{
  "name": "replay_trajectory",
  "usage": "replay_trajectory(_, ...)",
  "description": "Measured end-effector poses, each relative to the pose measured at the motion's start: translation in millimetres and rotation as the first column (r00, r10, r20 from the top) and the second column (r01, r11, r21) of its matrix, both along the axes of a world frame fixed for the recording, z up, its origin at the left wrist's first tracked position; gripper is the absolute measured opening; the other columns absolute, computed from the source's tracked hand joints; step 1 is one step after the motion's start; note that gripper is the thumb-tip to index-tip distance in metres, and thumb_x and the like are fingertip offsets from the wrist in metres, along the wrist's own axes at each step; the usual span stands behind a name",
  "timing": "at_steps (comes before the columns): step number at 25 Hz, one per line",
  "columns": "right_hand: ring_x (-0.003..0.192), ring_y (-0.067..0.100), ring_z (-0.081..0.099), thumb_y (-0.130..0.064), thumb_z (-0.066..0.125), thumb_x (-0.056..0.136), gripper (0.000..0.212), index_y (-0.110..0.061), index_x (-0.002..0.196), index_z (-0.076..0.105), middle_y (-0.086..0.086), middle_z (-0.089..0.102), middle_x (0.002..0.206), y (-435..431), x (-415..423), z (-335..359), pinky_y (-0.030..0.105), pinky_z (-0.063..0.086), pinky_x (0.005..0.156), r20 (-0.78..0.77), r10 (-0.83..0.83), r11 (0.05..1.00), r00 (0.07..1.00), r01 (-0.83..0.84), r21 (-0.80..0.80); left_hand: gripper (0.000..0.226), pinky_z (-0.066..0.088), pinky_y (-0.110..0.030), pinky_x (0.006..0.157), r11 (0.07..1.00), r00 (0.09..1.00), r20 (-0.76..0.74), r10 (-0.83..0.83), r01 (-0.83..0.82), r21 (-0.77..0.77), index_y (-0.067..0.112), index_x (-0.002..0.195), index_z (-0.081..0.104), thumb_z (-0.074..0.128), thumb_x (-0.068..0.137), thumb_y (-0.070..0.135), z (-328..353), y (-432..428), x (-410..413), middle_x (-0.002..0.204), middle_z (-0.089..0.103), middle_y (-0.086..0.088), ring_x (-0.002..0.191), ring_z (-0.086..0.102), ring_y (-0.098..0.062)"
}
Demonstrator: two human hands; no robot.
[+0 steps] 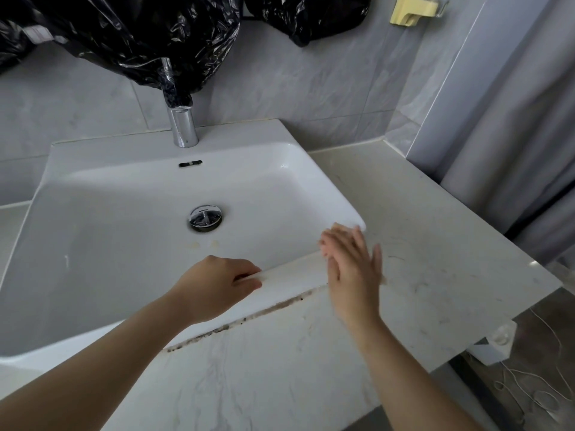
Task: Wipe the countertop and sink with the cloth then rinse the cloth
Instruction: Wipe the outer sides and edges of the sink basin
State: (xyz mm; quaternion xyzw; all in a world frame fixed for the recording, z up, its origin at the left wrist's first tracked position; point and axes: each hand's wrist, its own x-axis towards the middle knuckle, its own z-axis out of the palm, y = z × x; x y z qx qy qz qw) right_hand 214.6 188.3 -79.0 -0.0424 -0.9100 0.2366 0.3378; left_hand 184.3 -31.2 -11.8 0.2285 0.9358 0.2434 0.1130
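Note:
A white rectangular sink is set into a pale marble countertop. My left hand grips the sink's front rim, its fingers curled over the edge into the basin. My right hand hovers flat over the sink's front right corner with its fingers straight and spread. It is blurred by motion. No cloth shows in either hand or anywhere in view. Thin hairs and specks lie on the countertop to the right of the sink.
A chrome faucet stands at the back rim, its top wrapped in black plastic. A chrome drain sits mid-basin. Dark grime lines the front seam. A grey curtain hangs at the right, and a yellow holder is on the wall.

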Motion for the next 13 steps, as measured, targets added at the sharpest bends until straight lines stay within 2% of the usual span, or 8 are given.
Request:
replay_trajectory(2, 0.12, 0.027, 0.051, -0.02, 0.041, 0.088, 0.031, -0.021, 0.111, 0.062, -0.002, 0.07, 0.103, -9, -6, 6, 0.059, 0.03, 0.107, -0.036, 0.084, 0.996, 0.996, -0.085, -0.004, 0.022, 0.045, -0.022, 0.072, 1.0, 0.999, -0.053, -0.001, 0.001, 0.0, 0.033, 0.11, 0.062, 0.048, 0.093, 0.035, -2, -1, 3, 0.09, 0.065, 0.016, 0.084, 0.057, -0.007)
replay_trajectory(3, 0.112, 0.025, 0.056, -0.019, 0.044, 0.088, 0.028, -0.023, 0.112, 0.059, -0.004, 0.07, 0.095, -32, -5, 8, 0.053, 0.037, 0.101, -0.045, 0.159, 0.987, 0.986, -0.158, 0.021, 0.022, 0.044, -0.022, 0.07, 1.0, 0.997, -0.083, 0.004, -0.004, 0.0, 0.031, 0.108, 0.063, 0.049, 0.093, 0.036, -4, 0, 3, 0.088, 0.065, 0.014, 0.082, 0.057, -0.008)
replay_trajectory(5, 0.099, 0.018, 0.056, -0.02, 0.047, 0.089, 0.024, -0.023, 0.108, 0.06, -0.006, 0.069, 0.087, -75, 3, 11, 0.039, 0.038, 0.096, -0.059, 0.31, 0.948, 0.949, -0.304, 0.093, 0.02, 0.038, -0.017, 0.06, 0.999, 0.992, -0.122, 0.028, -0.032, -0.028, 0.026, 0.098, 0.064, 0.049, 0.092, 0.038, -6, -2, 3, 0.071, 0.059, 0.013, 0.069, 0.052, -0.007)
replay_trajectory(7, 0.088, 0.019, 0.058, -0.024, 0.046, 0.092, 0.021, -0.02, 0.097, 0.066, -0.007, 0.068, 0.082, -66, 0, 16, 0.033, 0.038, 0.088, -0.046, 0.401, 0.905, 0.915, -0.388, 0.175, 0.019, 0.034, -0.016, 0.056, 0.995, 0.988, -0.145, 0.058, -0.069, -0.072, 0.027, 0.092, 0.062, 0.049, 0.091, 0.041, -8, -12, 7, 0.068, 0.055, 0.012, 0.065, 0.049, -0.006)
replay_trajectory(8, 0.084, 0.02, 0.059, -0.026, 0.045, 0.093, 0.022, -0.021, 0.091, 0.067, -0.008, 0.067, 0.08, -47, -4, 16, 0.032, 0.038, 0.085, -0.026, 0.383, 0.907, 0.924, -0.37, 0.201, 0.019, 0.034, -0.016, 0.056, 0.993, 0.985, -0.159, 0.064, -0.078, -0.083, 0.03, 0.095, 0.062, 0.049, 0.091, 0.042, -8, -19, 9, 0.074, 0.059, 0.012, 0.069, 0.051, -0.008)
replay_trajectory(10, 0.082, 0.025, 0.059, -0.025, 0.044, 0.089, 0.023, -0.021, 0.082, 0.065, -0.007, 0.065, 0.077, -4, -10, 18, 0.034, 0.036, 0.084, -0.005, 0.224, 0.958, 0.975, -0.22, 0.182, 0.021, 0.031, -0.01, 0.056, 0.995, 0.982, -0.184, 0.043, -0.058, -0.08, 0.031, 0.103, 0.062, 0.047, 0.092, 0.042, -10, -29, 11, 0.084, 0.063, 0.012, 0.077, 0.054, -0.01)
replay_trajectory(12, 0.079, 0.029, 0.059, -0.021, 0.044, 0.083, 0.022, -0.019, 0.074, 0.064, -0.003, 0.062, 0.071, 2, -11, 17, 0.035, 0.035, 0.087, -0.002, 0.079, 0.989, 0.997, -0.079, 0.123, 0.022, 0.03, -0.009, 0.055, 0.997, 0.984, -0.18, 0.015, -0.028, -0.073, 0.029, 0.102, 0.063, 0.047, 0.092, 0.041, -12, -31, 10, 0.079, 0.058, 0.014, 0.075, 0.05, -0.01)
replay_trajectory(13, 0.077, 0.03, 0.058, -0.02, 0.044, 0.082, 0.021, -0.018, 0.072, 0.063, -0.001, 0.061, 0.07, -17, -10, 16, 0.037, 0.035, 0.088, -0.002, 0.07, 0.991, 0.998, -0.069, 0.112, 0.023, 0.03, -0.009, 0.054, 0.997, 0.984, -0.176, 0.011, -0.025, -0.075, 0.028, 0.101, 0.063, 0.047, 0.092, 0.041, -12, -29, 9, 0.075, 0.055, 0.015, 0.074, 0.049, -0.009)
